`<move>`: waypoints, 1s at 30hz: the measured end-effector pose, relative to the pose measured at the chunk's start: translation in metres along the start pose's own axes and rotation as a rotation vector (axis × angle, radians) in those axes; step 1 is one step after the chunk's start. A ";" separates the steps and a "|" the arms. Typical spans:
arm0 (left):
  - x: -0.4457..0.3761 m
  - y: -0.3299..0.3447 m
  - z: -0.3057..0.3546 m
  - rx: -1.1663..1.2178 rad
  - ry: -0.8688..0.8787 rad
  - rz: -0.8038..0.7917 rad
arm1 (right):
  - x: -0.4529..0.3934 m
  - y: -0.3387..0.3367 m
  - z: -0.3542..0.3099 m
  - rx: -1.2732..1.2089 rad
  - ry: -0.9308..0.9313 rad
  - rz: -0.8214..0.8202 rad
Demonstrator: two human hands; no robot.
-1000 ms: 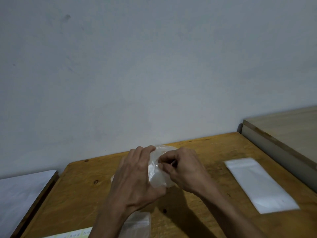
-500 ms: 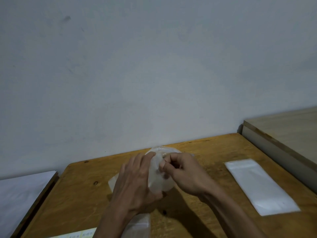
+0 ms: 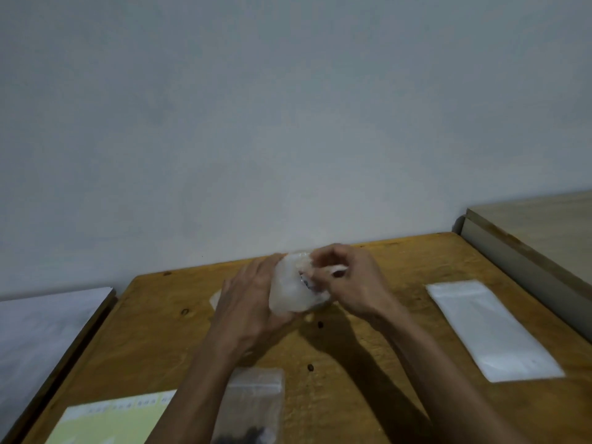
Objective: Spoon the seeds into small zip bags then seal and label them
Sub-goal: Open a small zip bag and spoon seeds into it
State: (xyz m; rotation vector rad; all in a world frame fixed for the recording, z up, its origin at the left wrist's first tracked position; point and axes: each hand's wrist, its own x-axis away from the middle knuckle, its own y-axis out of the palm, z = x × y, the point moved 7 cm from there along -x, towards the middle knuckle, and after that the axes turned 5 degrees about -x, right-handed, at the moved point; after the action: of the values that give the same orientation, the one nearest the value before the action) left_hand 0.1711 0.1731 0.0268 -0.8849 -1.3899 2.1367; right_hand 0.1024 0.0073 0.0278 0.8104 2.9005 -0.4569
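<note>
Desk (image 3: 368,373): we work on a wooden top; a few dark specks, perhaps stray seeds, lie near its middle.
Stack of empty bags (image 3: 493,328): flat and white on the right of the desk, well apart from the hands. No print readable.
Label sheet (image 3: 109,418): pale yellow sheet at the near left edge; a row of small marks runs along its top, too blurred for us to read.
Filled zip bag (image 3: 256,402): lies flat just beside the label sheet, with dark seeds (image 3: 246,439) gathered at its near end. No label on it that we can see.
Clear bag in hand (image 3: 291,290): held above the desk's middle, between both hands, mouth toward the right.
Left hand (image 3: 250,309): fingers wrapped round the clear bag's body, gripping it.
Right hand (image 3: 355,280): fingers curled at the bag's mouth, pinching a small pale piece, perhaps a spoon handle; we cannot tell for certain.
Risk, spill: we judge that if the left grip squeezes or tips the soft bag, seeds could scatter on the desk.
Risk, seal: seeds caught in the zip track would keep it from closing.
Writing: none legible anywhere.
</note>
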 end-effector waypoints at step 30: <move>-0.017 0.028 -0.017 0.075 -0.187 -0.245 | -0.001 -0.037 0.029 0.340 -0.239 0.390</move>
State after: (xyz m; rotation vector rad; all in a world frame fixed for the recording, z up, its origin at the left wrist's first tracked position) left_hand 0.1951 0.1617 0.0008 -0.4685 -1.4148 2.1070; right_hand 0.0848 -0.0324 0.0100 1.2359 2.3979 -0.9385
